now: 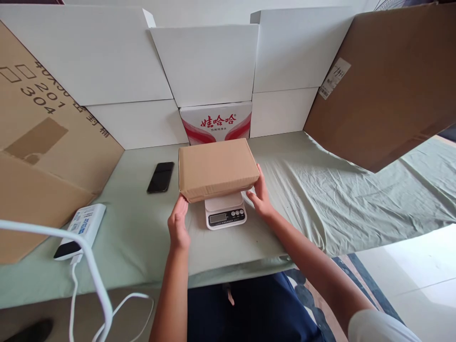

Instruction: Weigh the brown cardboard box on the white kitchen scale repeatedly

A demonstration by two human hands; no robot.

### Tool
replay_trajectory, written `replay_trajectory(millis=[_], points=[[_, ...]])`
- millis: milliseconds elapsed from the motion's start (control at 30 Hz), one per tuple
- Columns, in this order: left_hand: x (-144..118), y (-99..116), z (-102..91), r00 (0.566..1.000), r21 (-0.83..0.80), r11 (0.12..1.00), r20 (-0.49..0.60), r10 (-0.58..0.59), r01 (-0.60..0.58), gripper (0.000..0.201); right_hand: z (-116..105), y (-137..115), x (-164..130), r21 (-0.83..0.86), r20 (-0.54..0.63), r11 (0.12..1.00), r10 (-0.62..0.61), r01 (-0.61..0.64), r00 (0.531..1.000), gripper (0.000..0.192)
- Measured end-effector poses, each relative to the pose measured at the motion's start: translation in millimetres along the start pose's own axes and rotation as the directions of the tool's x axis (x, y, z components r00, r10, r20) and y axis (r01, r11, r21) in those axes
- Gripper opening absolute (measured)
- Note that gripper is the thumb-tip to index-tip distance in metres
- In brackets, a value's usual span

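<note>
Both hands (178, 223) (261, 195) steady box (217, 167), seemingly lying crosswise.

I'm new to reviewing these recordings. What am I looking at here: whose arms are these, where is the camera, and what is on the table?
There is no machine here: the two bare arms belong to a person who wears the camera on the head, so the single picture looks forward and down over their own hands.

The left hand and the right hand touch the two near corners of a closed brown cardboard box. The box sits over a small white digital kitchen scale, whose display and buttons show below it.

All this is on a table covered with a pale green cloth. To the left lie a black phone and a white power bank with a white cable. Behind stand white cardboard sheets, a red and white printed carton and large brown cardboard pieces as a screen.
</note>
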State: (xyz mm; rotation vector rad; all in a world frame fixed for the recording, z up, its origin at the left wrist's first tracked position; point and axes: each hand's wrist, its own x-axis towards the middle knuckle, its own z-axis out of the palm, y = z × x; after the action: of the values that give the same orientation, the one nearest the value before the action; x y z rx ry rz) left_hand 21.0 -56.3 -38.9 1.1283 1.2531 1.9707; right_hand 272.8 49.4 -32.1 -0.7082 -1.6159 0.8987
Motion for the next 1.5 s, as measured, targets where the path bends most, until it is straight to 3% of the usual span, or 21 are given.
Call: replay_trajectory(millis=[100, 367, 800, 933, 1067, 1200, 1500], points=[[-12, -2, -4.4, 0.999, -0.013, 0.999, 0.023, -0.029, 0.030, 0.074, -2, -2, -12, 0.005, -0.004, 1.000, 0.007, -0.007, 1.000, 0.085], [-12, -5, -5.0, 0.995, 0.021, 0.995, 0.004, -0.102, 0.102, 0.082, 0, -6, -19, -0.003, -0.029, 1.000, 0.023, -0.023, 0.999, 0.083], [-19, -2, -6.0, 0.995, 0.017, 0.995, -0.003, -0.095, 0.095, 0.077, -1, -13, -20, -0.009, -0.052, 0.999, 0.034, -0.034, 0.998, 0.079], [-19, 2, -4.9, 0.998, -0.005, 0.999, -0.024, -0.052, 0.052, 0.072, -3, -14, -19, 0.004, -0.138, 1.000, 0.011, -0.011, 0.990, 0.074], [-18, 3, -4.6, 0.995, 0.016, 0.995, -0.028, -0.101, 0.101, 0.076, -4, -15, -16, 0.006, -0.192, 1.000, 0.022, -0.021, 0.981, 0.074], [-19, -1, -6.1, 0.988, 0.056, 0.986, -0.015, -0.154, 0.154, 0.084, -4, -16, -15, 0.040, -0.143, 0.998, 0.052, -0.047, 0.988, 0.077], [-19, -1, -6.0, 0.990, 0.053, 0.989, -0.010, -0.138, 0.138, 0.082, -2, -13, -17, 0.069, -0.073, 0.996, 0.055, -0.050, 0.996, 0.078]])
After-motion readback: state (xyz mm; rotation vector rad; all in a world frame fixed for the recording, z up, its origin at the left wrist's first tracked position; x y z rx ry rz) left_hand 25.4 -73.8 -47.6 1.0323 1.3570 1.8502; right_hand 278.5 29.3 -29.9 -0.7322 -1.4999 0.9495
